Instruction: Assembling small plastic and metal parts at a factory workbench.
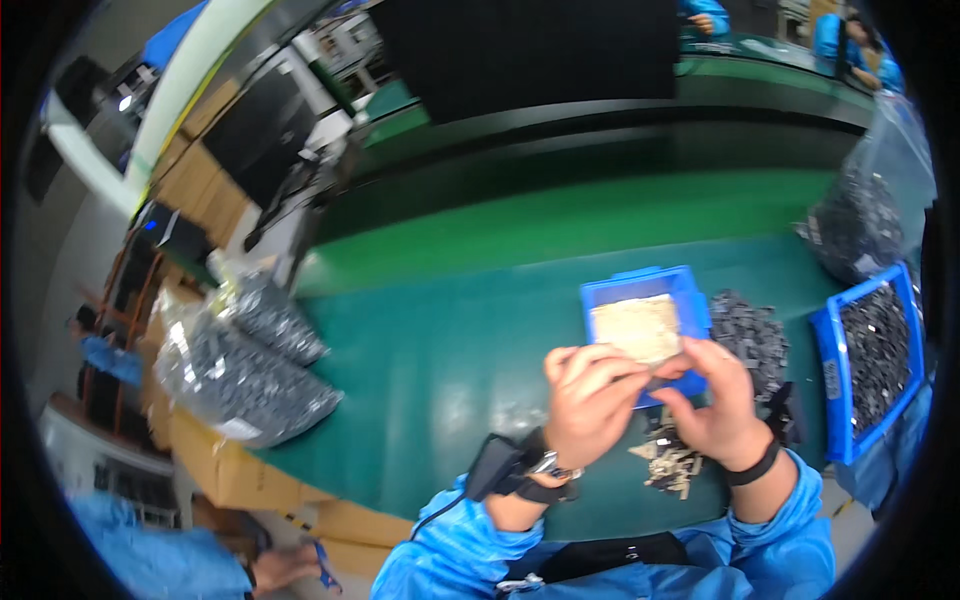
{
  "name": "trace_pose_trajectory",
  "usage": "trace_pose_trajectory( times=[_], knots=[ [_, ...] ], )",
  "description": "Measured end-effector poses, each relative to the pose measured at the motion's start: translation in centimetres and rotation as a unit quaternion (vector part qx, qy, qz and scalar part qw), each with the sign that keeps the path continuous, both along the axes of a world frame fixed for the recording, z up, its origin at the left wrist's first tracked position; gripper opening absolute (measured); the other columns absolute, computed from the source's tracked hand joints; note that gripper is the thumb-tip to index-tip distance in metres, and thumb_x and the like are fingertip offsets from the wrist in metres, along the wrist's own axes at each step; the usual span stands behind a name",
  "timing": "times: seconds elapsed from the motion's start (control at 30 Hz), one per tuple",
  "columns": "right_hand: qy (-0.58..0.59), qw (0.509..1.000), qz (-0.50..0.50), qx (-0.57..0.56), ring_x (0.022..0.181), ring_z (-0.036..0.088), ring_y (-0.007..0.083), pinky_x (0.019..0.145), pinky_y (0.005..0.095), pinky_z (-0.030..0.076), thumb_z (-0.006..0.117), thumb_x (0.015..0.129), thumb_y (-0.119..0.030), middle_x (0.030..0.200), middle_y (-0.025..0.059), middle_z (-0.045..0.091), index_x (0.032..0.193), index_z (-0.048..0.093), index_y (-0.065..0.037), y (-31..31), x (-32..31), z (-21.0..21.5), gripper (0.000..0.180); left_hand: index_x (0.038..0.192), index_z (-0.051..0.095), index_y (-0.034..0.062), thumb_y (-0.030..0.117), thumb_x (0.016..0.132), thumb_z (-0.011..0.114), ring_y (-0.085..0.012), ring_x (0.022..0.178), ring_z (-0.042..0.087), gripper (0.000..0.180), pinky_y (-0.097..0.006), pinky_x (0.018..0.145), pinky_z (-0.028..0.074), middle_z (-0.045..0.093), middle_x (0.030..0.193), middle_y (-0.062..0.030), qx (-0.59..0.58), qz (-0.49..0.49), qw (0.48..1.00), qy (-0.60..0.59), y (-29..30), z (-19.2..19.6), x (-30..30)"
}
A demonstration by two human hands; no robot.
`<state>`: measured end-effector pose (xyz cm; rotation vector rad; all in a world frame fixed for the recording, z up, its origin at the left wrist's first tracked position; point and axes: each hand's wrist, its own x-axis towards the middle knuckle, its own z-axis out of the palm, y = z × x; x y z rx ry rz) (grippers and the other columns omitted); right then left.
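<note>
Evidently both hands meet above the green counter [430,350]: left hand [590,400] and right hand [715,405] fingers pinch a small part too tiny to identify, just before the blue bin [690,290] of pale pieces, within easy reach.

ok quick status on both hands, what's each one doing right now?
Left hand: fingers curled, pinched against the right hand; what it grips is too small to tell.
Right hand: fingers curled, tips meeting the left hand in front of the blue bin; contents hidden.

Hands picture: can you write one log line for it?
left hand: raised, fingers curled | right hand: meets it, held thing unclear | behind: small blue bin of pale pieces | below: loose pale parts
</note>
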<state>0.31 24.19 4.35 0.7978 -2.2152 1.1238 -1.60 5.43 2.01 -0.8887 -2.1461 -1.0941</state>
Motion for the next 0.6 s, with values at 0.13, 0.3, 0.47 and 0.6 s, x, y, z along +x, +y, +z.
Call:
trace_pose_trajectory(
  times=[0.13, 0.3, 0.47, 0.6],
  knots=[
    [-0.040, 0.997, 0.017, -0.069, 0.090, 0.068, 0.0314, 0.081, 0.0386, 0.053, 0.069, 0.076, 0.003, 0.100, 0.0152, 0.069, 0.113, 0.060, 0.000, -0.2, -0.4, 0.7, 0.038, 0.088, 0.071, 0.0088, -0.003, 0.067, 0.072, -0.0241, 0.091, 0.063, 0.024, -0.038, 0.081, 0.039, 0.071, 0.092, -0.0025, 0.005, 0.031, 0.999, -0.013, -0.4, 0.5, 0.0],
    [-0.091, 0.993, 0.019, -0.068, 0.091, 0.068, 0.0310, 0.082, 0.0372, 0.053, 0.069, 0.078, 0.001, 0.102, 0.0158, 0.069, 0.098, 0.065, -0.001, 0.0, -0.2, 1.4, 0.021, 0.084, 0.070, 0.0079, -0.004, 0.069, 0.072, -0.0249, 0.088, 0.064, 0.019, -0.036, 0.081, 0.039, 0.072, 0.088, -0.0035, 0.033, 0.034, 0.999, -0.011, 0.2, 0.7, -0.4],
    [-0.121, 0.991, 0.004, -0.063, 0.087, 0.069, 0.0300, 0.080, 0.0365, 0.054, 0.069, 0.077, 0.000, 0.097, 0.0144, 0.071, 0.086, 0.064, -0.002, -0.4, 0.3, 1.0, 0.010, 0.085, 0.070, 0.0093, -0.004, 0.068, 0.072, -0.0236, 0.088, 0.063, 0.022, -0.036, 0.082, 0.037, 0.071, 0.087, -0.0018, 0.018, 0.051, 0.999, -0.001, 0.4, 0.8, 0.1],
    [-0.139, 0.987, 0.001, -0.080, 0.085, 0.070, 0.0288, 0.078, 0.0356, 0.054, 0.068, 0.077, 0.000, 0.094, 0.0143, 0.071, 0.083, 0.064, -0.002, -0.4, 0.6, 1.2, 0.008, 0.083, 0.072, 0.0136, 0.002, 0.068, 0.073, -0.0171, 0.088, 0.062, 0.019, -0.044, 0.095, 0.025, 0.069, 0.089, 0.0050, 0.006, 0.068, 0.998, 0.000, 0.4, 0.5, 0.4]
  ],
)
